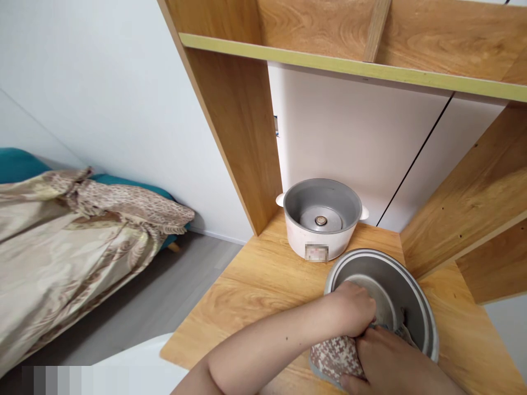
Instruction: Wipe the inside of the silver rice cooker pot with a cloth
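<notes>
A metal inner pot (407, 296) lies tilted on the wooden desk (255, 280), its mouth facing me. My left hand (354, 310) reaches into it with fingers curled over the near rim. My right hand (391, 365) is closed on a patterned red-and-white cloth (333, 356) pressed against the pot's lower edge. Behind them stands a white rice cooker body (321, 219), lid off, its grey cavity and heating plate showing.
Wooden shelf panels (242, 126) rise left and right of the desk, with a shelf board (349, 66) overhead and white wall behind. To the left lies a bed with a beige patterned blanket (69, 241) over grey floor (164, 296).
</notes>
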The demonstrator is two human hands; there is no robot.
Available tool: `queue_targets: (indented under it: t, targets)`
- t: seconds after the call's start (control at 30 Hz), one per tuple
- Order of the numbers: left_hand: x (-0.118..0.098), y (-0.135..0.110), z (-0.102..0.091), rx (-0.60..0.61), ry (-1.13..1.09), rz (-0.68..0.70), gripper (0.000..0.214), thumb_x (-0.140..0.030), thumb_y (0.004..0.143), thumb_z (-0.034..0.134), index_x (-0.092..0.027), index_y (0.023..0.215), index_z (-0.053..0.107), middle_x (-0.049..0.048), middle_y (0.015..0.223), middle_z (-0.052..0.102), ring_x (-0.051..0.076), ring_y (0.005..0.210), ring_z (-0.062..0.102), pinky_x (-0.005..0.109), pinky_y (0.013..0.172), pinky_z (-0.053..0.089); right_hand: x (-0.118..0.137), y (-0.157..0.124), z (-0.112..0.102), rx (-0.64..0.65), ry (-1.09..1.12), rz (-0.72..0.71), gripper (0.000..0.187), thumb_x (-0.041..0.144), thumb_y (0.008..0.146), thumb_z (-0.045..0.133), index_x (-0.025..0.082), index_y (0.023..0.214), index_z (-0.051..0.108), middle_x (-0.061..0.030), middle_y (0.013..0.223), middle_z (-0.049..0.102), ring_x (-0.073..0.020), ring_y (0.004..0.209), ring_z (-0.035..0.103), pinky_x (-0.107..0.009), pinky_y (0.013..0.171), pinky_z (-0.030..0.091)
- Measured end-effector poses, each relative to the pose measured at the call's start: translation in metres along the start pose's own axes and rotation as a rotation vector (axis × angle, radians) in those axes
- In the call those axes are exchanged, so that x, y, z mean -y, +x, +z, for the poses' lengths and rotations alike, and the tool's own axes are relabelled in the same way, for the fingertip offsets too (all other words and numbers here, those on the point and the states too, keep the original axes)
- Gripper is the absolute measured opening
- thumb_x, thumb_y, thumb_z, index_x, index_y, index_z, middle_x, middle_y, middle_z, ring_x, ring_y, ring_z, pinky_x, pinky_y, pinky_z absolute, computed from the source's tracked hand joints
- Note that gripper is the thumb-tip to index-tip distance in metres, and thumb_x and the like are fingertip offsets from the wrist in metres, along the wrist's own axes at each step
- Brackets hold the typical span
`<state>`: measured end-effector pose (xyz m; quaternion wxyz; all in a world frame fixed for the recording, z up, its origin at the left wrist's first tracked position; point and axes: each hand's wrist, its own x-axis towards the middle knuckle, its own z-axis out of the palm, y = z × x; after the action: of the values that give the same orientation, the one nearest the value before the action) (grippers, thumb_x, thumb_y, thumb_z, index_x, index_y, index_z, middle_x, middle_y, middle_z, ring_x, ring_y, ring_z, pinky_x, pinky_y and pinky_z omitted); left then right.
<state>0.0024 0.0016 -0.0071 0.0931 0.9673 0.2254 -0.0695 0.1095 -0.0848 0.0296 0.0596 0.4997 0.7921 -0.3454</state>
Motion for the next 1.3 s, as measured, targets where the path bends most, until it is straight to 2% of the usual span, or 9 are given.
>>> queue_targets:
  t: [0.2, 0.53, 0.67, 0.8, 0.9, 1.3]
  targets:
    - [0.001, 0.001, 0.003, -0.021, -0.004, 0.011, 0.024, -0.029, 0.091, 0.060, -0.015, 0.084, 0.078, 0.0114, 0.078, 0.077, 0.024, 0.074, 0.074, 0.032, 0.055, 0.051, 0.005, -0.002, -0.003, -0.011, 0.007, 0.020, 0.043, 0.034, 0.086, 0.058, 0.020, 0.125, 0.071, -0.0131, 0.129, 0.072, -0.0280, 0.121, 0.065, -0.034, 0.103, 0.043]
    - [0.000, -0.001, -0.001, -0.008, -0.009, 0.015, 0.020, -0.025, 0.089, 0.061, -0.015, 0.080, 0.076, 0.0114, 0.079, 0.077, 0.024, 0.074, 0.074, 0.032, 0.055, 0.051, 0.006, -0.004, -0.007, -0.027, 0.063, -0.010, 0.043, 0.032, 0.083, 0.059, 0.022, 0.123, 0.071, -0.0136, 0.128, 0.072, -0.0311, 0.121, 0.066, -0.038, 0.101, 0.047]
    - [0.000, -0.004, -0.005, -0.029, -0.018, 0.003, 0.022, -0.027, 0.090, 0.059, -0.010, 0.096, 0.072, 0.0126, 0.079, 0.076, 0.025, 0.073, 0.074, 0.033, 0.054, 0.050, 0.005, -0.004, -0.005, -0.027, 0.058, 0.004, 0.041, 0.035, 0.085, 0.056, 0.022, 0.122, 0.072, -0.0136, 0.124, 0.074, -0.0318, 0.117, 0.068, -0.039, 0.098, 0.049]
    - [-0.001, -0.008, -0.009, -0.046, -0.021, -0.004, 0.031, -0.018, 0.084, 0.058, -0.005, 0.112, 0.064, 0.0126, 0.079, 0.075, 0.026, 0.073, 0.073, 0.033, 0.053, 0.049, 0.008, -0.003, -0.008, -0.020, 0.053, -0.005, 0.037, 0.034, 0.085, 0.055, 0.021, 0.114, 0.074, -0.0126, 0.118, 0.076, -0.0309, 0.112, 0.070, -0.037, 0.094, 0.050]
    - [-0.002, -0.009, -0.011, -0.052, -0.022, -0.006, 0.034, -0.016, 0.082, 0.057, -0.005, 0.114, 0.061, 0.0133, 0.081, 0.075, 0.027, 0.075, 0.074, 0.034, 0.054, 0.049, 0.011, -0.003, -0.010, -0.006, 0.043, -0.004, 0.035, 0.033, 0.085, 0.055, 0.021, 0.110, 0.075, -0.0121, 0.115, 0.077, -0.0300, 0.109, 0.071, -0.035, 0.091, 0.051]
    - [-0.001, -0.006, -0.009, 0.003, -0.015, 0.002, 0.030, -0.018, 0.080, 0.062, -0.007, 0.108, 0.065, 0.0141, 0.084, 0.076, 0.027, 0.075, 0.074, 0.034, 0.053, 0.049, 0.006, -0.002, -0.006, -0.008, 0.047, 0.018, 0.038, 0.037, 0.085, 0.056, 0.023, 0.116, 0.074, -0.0127, 0.120, 0.076, -0.0310, 0.111, 0.071, -0.037, 0.093, 0.051]
